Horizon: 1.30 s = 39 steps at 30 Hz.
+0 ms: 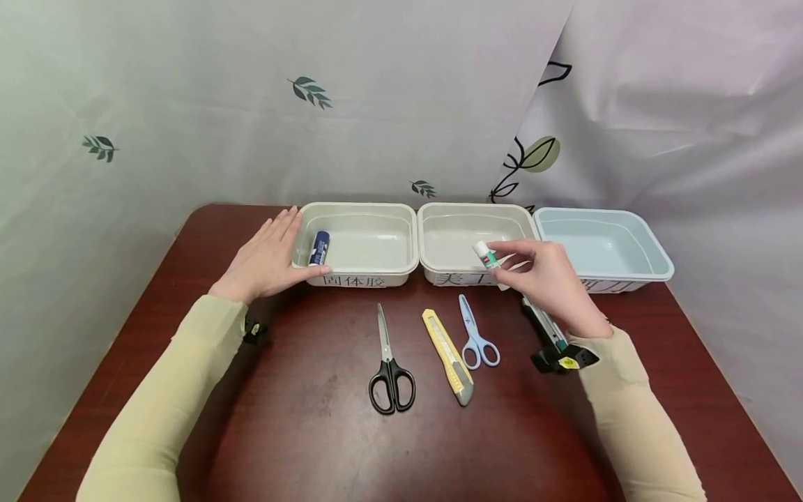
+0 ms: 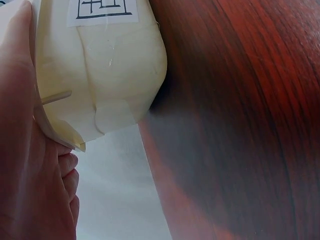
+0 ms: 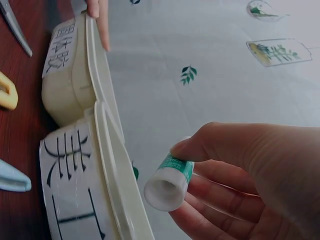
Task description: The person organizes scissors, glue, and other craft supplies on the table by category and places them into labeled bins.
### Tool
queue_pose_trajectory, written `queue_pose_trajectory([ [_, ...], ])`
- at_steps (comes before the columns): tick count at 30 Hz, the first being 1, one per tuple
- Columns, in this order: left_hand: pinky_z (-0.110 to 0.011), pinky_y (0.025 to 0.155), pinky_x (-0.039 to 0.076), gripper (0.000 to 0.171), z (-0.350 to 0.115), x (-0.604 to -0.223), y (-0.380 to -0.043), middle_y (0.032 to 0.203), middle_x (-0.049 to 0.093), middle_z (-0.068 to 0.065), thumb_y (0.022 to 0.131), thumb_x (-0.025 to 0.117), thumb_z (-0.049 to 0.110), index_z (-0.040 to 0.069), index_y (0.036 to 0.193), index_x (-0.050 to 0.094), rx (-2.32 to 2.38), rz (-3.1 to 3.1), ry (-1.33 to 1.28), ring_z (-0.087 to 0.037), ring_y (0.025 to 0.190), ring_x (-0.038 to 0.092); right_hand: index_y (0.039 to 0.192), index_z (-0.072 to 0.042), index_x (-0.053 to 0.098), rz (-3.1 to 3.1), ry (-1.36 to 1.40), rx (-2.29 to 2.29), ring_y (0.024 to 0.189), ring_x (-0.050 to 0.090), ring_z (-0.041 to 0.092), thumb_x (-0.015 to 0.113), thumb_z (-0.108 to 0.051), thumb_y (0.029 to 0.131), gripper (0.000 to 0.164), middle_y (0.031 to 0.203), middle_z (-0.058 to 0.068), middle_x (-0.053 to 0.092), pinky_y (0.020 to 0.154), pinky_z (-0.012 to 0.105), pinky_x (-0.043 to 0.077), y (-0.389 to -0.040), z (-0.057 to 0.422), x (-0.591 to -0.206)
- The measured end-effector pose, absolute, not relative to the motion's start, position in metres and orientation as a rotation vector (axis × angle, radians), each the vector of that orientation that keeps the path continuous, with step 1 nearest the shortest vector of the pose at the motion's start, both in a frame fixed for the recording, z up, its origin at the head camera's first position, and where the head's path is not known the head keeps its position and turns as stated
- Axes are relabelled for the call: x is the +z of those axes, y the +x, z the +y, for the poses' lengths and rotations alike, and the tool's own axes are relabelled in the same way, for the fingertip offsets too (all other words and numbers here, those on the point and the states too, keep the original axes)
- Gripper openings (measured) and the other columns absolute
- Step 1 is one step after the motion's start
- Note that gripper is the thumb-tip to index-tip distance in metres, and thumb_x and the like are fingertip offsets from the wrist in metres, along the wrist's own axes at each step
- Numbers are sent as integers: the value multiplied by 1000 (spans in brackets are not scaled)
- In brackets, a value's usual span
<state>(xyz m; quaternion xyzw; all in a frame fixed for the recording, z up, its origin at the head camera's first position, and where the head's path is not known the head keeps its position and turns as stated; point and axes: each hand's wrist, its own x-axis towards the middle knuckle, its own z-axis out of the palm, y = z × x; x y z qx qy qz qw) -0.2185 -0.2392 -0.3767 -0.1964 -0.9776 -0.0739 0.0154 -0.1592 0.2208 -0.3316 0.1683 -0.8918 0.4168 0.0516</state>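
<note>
My right hand (image 1: 544, 280) pinches a small white-and-green glue stick (image 1: 486, 255) between thumb and fingers, above the front rim of the middle tub (image 1: 439, 266). Seen in the right wrist view, the glue stick (image 3: 170, 182) has its white round end turned to the camera. At the left tub (image 1: 376, 268), my left hand (image 1: 266, 259) rests with straight fingers along the left side and the thumb on the front rim. A dark blue glue stick (image 1: 319, 248) leans inside that tub, near the thumb. The left wrist view shows the left hand (image 2: 30, 125) against the tub's side.
A light blue tub (image 1: 652, 258) stands at the right of the row. On the table in front lie black-handled scissors (image 1: 390, 380), a yellow utility knife (image 1: 448, 355) and small blue scissors (image 1: 475, 335). A dark green cutter (image 1: 544, 322) lies partly under the right wrist.
</note>
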Motion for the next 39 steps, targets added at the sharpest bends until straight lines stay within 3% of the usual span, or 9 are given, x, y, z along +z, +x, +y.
queue_pose_trajectory([
  [16,-48,123,8,121,-240,-377,-219,166,12,-24,87,51,81,-6,160,11,-213,-3055,-614,-34,154,10,121,-6,76,-2670,572,1282,79,71,16,76,-1,86,35,99,6,75,67,22,58,-165,200,-325],
  [26,-46,124,7,121,-239,-377,-220,166,11,-24,87,52,81,-6,160,11,-223,-3051,-615,-34,154,9,125,-9,74,-2605,517,1420,85,71,17,77,-3,87,39,105,6,74,75,26,58,-181,185,-315],
  [39,-46,124,7,121,-239,-377,-220,167,10,-23,87,53,80,-4,161,8,-246,-3062,-610,-33,154,8,126,-19,75,-2625,394,1486,86,72,14,77,-13,85,41,104,-1,73,69,27,53,-205,165,-306],
])
